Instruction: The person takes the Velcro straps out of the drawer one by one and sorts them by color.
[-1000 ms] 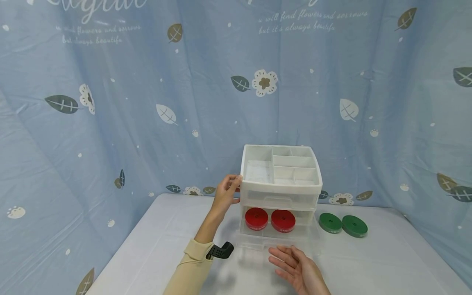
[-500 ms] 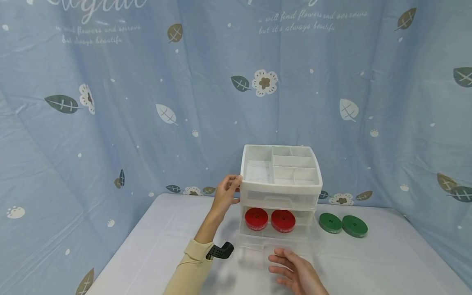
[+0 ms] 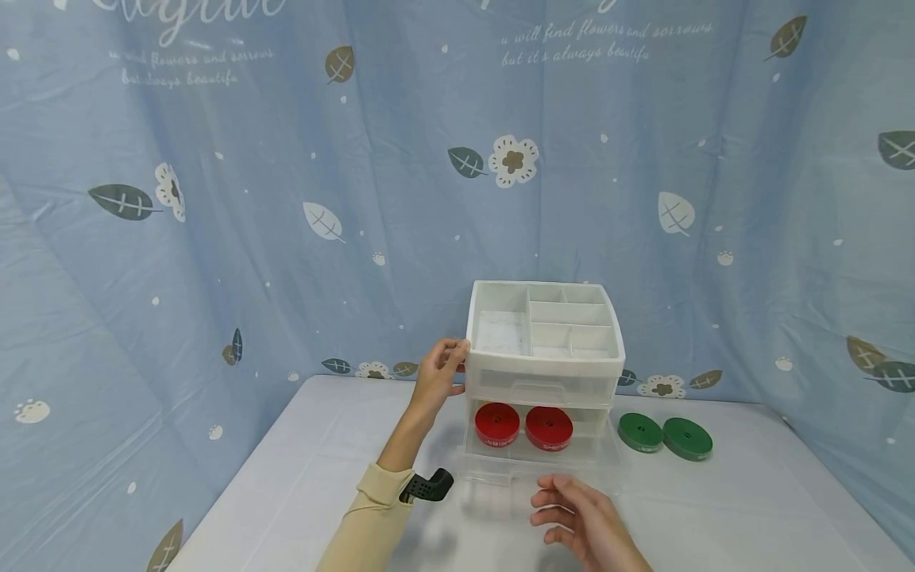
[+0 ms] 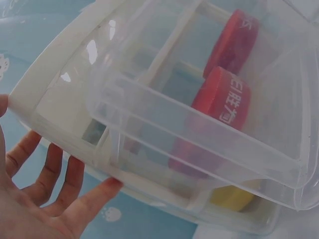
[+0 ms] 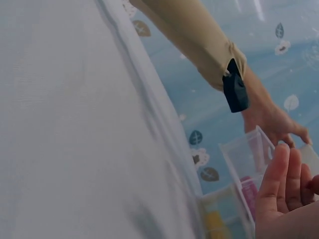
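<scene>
A white drawer unit [image 3: 545, 356] stands on the table, with a clear drawer [image 3: 500, 469] below the top one pulled out. Inside it, two flat red rolls [image 3: 497, 424] with white lettering lie side by side. My left hand [image 3: 436, 373] grips the unit's upper left corner, thumb at the front and fingertips [image 4: 112, 184] along the side. In front of the pulled-out drawer hovers my right hand [image 3: 582, 524], fingers loosely bent, holding nothing. Something yellow [image 4: 233, 197] shows low in the unit in the left wrist view; its kind is unclear.
Two flat green rolls [image 3: 688, 438] lie on the white table [image 3: 758, 508] to the right of the unit. A divided tray [image 3: 500, 330] forms the unit's top. Behind hangs a blue patterned curtain [image 3: 400, 199].
My right hand shifts slightly in front of the drawer, and its fingers bend more than a second ago. My left hand, the drawer and the rolls stay where they were.
</scene>
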The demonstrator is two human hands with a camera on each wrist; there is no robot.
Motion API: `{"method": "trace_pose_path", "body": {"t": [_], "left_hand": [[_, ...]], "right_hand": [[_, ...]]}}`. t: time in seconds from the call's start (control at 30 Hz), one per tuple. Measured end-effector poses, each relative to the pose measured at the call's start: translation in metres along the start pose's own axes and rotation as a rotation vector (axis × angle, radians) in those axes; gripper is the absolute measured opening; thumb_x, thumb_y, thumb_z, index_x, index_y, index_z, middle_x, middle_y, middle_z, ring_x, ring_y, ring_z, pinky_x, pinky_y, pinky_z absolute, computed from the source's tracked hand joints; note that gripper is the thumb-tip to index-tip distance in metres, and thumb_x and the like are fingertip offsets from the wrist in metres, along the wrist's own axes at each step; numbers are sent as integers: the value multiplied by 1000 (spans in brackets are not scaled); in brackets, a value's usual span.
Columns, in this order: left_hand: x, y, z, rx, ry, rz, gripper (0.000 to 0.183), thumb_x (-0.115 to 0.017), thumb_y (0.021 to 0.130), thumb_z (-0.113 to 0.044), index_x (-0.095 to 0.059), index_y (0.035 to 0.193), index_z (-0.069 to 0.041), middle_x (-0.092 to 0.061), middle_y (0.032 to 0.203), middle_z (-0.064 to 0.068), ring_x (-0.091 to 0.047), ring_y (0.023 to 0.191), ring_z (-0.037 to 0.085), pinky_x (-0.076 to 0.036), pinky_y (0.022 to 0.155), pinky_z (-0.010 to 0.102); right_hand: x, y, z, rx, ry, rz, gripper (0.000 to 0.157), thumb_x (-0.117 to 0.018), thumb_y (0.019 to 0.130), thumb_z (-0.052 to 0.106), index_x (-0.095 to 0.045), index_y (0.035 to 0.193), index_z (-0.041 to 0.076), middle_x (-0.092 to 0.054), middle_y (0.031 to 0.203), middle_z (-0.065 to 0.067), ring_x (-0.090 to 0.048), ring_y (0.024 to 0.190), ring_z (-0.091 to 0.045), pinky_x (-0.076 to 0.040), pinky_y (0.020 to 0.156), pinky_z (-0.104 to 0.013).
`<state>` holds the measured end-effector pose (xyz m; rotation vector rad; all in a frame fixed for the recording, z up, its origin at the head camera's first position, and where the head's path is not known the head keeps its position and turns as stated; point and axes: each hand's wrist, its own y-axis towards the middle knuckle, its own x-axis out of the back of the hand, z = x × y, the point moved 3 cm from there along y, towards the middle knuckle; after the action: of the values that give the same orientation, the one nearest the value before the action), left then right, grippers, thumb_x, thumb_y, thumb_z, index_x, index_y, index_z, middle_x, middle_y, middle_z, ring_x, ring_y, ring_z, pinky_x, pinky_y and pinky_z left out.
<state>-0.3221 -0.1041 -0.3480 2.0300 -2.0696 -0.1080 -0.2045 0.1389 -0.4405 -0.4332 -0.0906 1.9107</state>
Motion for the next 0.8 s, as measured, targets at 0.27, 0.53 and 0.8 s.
{"method": "trace_pose_path", "body": {"t": [0.27,0.53,0.8], "left_hand": [[0,1,1,-7,6,-9,38,-54,100,-42,-59,123,-13,-62,118,11,-60,100,18,-59,84,48],[0,2,3,-16,0,-8,36,-54,100,-42,-59,121,-13,-62,116,11,-61,99,17,-59,83,49],[0,0,2,-13,2,-17,37,-55,99,-42,-59,122,-13,-62,116,11,-60,99,17,-58,85,50]], "right_hand": [[-3,-6,23,56,-77,-94,51,-54,98,47,-59,125,3,-68,99,-2,-65,93,-19,-57,80,-27],[0,-8,52,218,-146,-305,54,-60,93,50,-61,125,6,-67,120,-10,-65,104,-20,-58,85,-30],[21,-3,73,455,-383,-314,41,-54,100,42,-64,121,8,-71,116,-5,-69,103,-18,-57,87,-25]]}}
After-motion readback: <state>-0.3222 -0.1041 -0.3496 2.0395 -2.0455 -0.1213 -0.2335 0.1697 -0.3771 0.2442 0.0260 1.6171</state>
